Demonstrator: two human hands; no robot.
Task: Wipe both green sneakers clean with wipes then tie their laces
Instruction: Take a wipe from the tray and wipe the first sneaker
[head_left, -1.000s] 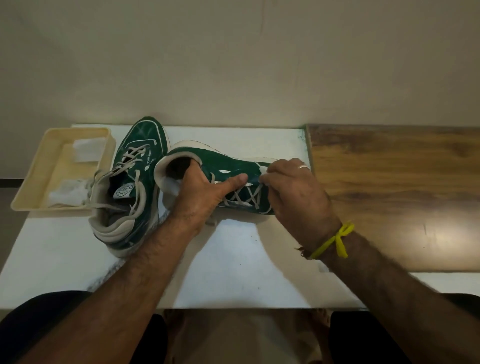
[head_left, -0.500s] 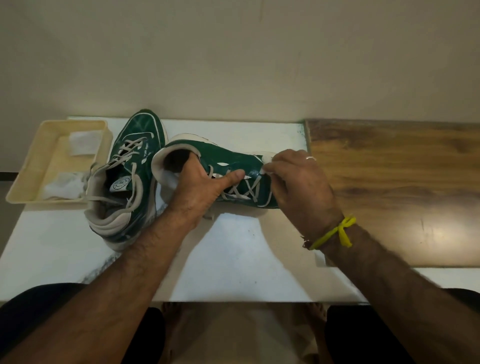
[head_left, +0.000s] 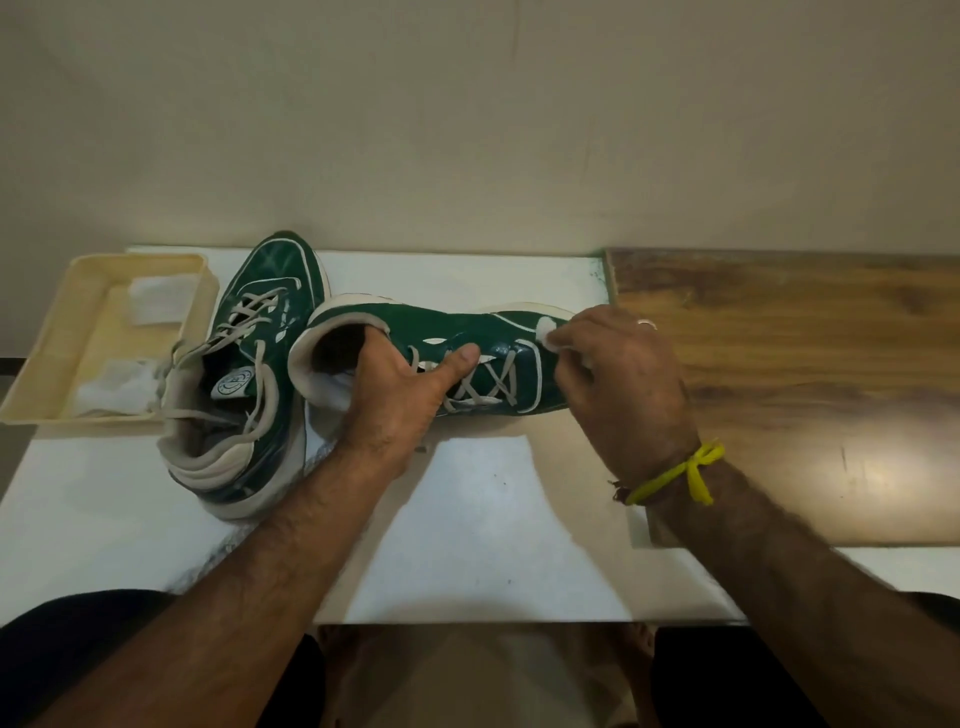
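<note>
A green sneaker (head_left: 457, 332) with cream laces lies on its side across the white table, toe pointing right. My left hand (head_left: 400, 395) grips it at the collar, fingers inside the opening and thumb pressed on the laces. My right hand (head_left: 618, 379) pinches a small white wipe (head_left: 546, 328) against the toe area. The second green sneaker (head_left: 249, 364) stands upright to the left, toe pointing away, its laces loose.
A cream tray (head_left: 62, 338) holding white wipes (head_left: 156, 299) sits at the table's left edge. A wooden board (head_left: 805, 364) covers the right side of the white table (head_left: 467, 519). A beige wall rises behind. My knees show below the front edge.
My right hand has slid the wipe rightward along the sneaker, from the laces toward the toe. The left hand keeps the same hold on the collar.
</note>
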